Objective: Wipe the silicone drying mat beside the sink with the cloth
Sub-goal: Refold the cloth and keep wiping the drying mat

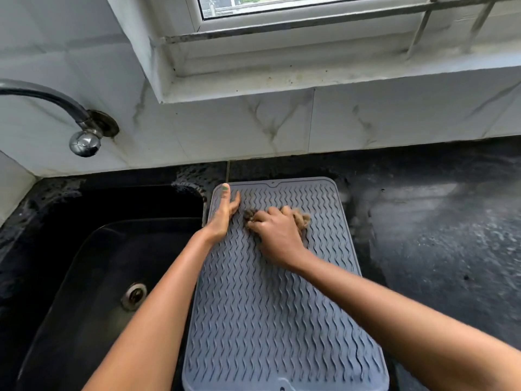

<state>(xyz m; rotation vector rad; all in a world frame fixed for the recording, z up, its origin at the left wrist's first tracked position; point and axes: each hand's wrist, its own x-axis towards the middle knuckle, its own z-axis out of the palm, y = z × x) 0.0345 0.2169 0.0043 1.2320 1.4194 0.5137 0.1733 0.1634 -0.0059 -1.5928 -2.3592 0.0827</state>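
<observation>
A grey silicone drying mat [270,311] with wavy ridges lies on the black counter, right of the sink. My right hand [277,235] presses a bunched brownish cloth [301,220] onto the mat's far half; cloth shows at both sides of the fingers. My left hand [224,213] rests flat on the mat's far left edge, fingers extended and thumb up, holding nothing.
A black sink [93,277] with a metal drain [134,295] sits left of the mat. A wall tap [84,136] juts out above it. The wet black counter [437,235] stretches to the right. Marbled tiles and a window sill rise behind.
</observation>
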